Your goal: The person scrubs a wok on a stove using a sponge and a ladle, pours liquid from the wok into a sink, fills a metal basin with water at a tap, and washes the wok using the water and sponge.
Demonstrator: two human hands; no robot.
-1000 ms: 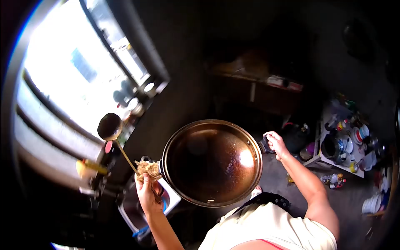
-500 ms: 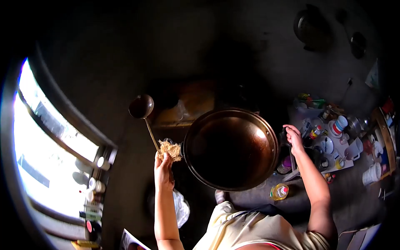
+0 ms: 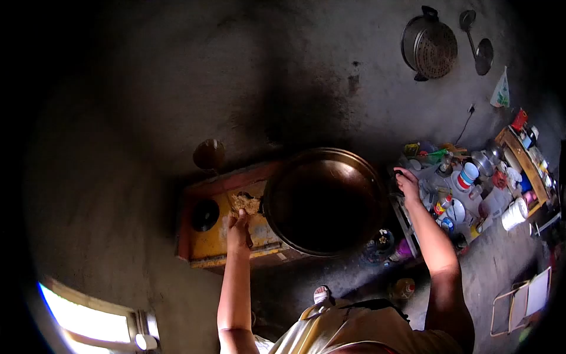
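A large dark wok (image 3: 330,236) hangs level in front of me, over the right part of a yellow stove top. My left hand (image 3: 239,231) is closed at the wok's left handle, with a straw-coloured fibre scrubber (image 3: 246,203) between hand and handle. A ladle (image 3: 209,154) sticks out beyond this hand, its bowl pointing away and its thin handle blurred. My right hand (image 3: 408,184) has its fingers curled round a dark part at the wok's right side, apparently the other handle. The wok's inside is shaded, with a brown sheen at the upper right.
The stove (image 3: 203,251) has a round black burner (image 3: 205,215) at its left. At right, a low table is crowded with bowls, bottles and cups (image 3: 469,174). An oil bottle (image 3: 403,289) stands on the floor. A steamer pot (image 3: 433,50) hangs on the wall.
My view has turned, so the window has slid to the lower left and the stove shows brighter. Both hands keep their grip, with the wok slightly higher in view.
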